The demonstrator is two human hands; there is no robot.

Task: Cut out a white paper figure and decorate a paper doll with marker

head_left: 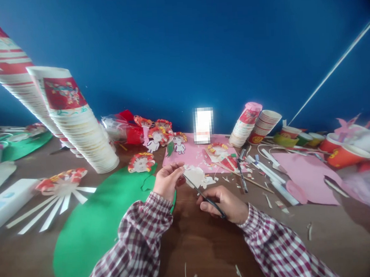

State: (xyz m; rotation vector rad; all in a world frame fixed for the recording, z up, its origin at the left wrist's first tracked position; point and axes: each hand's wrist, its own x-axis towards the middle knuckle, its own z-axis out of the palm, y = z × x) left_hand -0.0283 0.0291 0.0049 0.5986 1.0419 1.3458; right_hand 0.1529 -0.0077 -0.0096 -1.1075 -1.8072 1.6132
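Observation:
My left hand (167, 181) is closed in a pinch on a small pale paper cut-out (194, 175), held just above the brown table (198, 246). My right hand (226, 203) is wrapped round a thin dark tool (204, 198), which looks like small scissors. Its tip points up and left to the edge of the cut-out. Both sleeves are red and white check. A large green paper sheet (93, 227) lies under my left forearm. Beyond my hands a pink sheet (201, 154) carries paper scraps and a small red and white figure (219, 151).
Tall tilted stacks of paper cups (77, 120) stand at the left, shorter stacks (255, 126) at the back right. Finished cup figures (159, 133) sit by the blue wall. Pens (242, 176), pink paper (306, 177), orange cups (345, 153) and scraps lie at the right.

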